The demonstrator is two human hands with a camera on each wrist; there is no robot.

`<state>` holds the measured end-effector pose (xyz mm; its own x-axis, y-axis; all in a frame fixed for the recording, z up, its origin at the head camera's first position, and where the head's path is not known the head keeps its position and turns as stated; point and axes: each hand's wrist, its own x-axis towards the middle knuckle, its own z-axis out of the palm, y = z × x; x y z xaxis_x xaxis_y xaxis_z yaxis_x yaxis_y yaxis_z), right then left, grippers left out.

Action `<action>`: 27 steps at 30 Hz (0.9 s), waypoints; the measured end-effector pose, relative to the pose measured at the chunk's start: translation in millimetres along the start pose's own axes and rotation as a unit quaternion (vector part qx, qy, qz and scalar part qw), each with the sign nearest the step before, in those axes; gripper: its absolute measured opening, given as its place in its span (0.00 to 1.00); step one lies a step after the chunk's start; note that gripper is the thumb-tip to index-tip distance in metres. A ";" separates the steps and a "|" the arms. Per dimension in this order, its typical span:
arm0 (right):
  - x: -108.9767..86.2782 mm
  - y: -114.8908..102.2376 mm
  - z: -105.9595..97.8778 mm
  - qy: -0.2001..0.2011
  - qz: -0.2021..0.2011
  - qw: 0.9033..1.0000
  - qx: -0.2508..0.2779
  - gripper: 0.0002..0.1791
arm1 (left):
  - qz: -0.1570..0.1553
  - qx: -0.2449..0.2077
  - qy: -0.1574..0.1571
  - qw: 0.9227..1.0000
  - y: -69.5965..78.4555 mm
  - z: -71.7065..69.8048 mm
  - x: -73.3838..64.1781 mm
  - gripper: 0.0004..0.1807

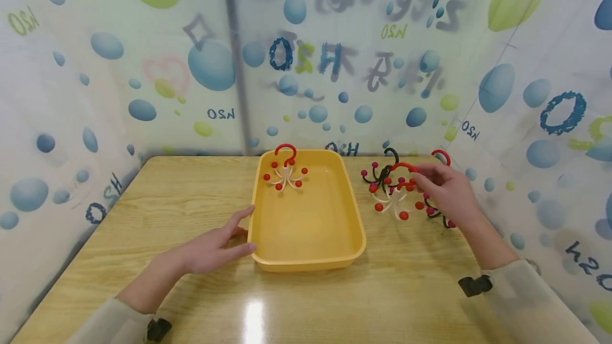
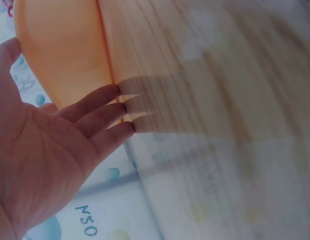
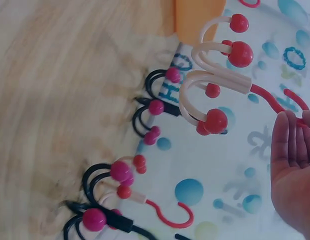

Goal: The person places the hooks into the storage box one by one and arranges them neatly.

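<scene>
Whole yellow tray (image 1: pixel 306 222), head view only

The left arm (image 1: pixel 153 283) and right arm (image 1: pixel 492 243) both reach forward and lean in. The left hand (image 1: pixel 215 248) has its thumb spread away from its fingers, and its palm shows in the left wrist view. The right hand (image 1: pixel 447 192) is farther out, its thumb and fingers pinching.

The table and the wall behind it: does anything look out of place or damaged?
Nothing on the table looks plainly spilled or damaged; the yellow tray sits flat, a red-hooked white hanger inside. One oddity: the large blue-and-green lettering on the wall runs O, 2, H, like H2O seen from behind.
</scene>
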<state>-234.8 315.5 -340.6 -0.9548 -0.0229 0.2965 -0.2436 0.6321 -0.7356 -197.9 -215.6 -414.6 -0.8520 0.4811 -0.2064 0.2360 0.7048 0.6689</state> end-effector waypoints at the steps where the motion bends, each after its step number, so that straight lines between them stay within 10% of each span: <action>1: 0.4 -3.9 1.3 -0.001 -0.006 1.000 0.003 0.20 | 0.001 0.001 0.000 1.000 0.5 0.0 -0.4 0.50; 27: 53.6 -74.3 74.1 -0.046 -0.077 0.990 0.110 0.17 | -0.004 -0.009 -0.001 1.000 0.5 -0.9 -1.1 0.50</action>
<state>-280.5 209.9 -315.2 -0.9122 -0.1832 0.3666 -0.4097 0.4319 -0.8035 -197.3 -216.3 -413.5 -0.8529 0.4763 -0.2139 0.2200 0.6993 0.6802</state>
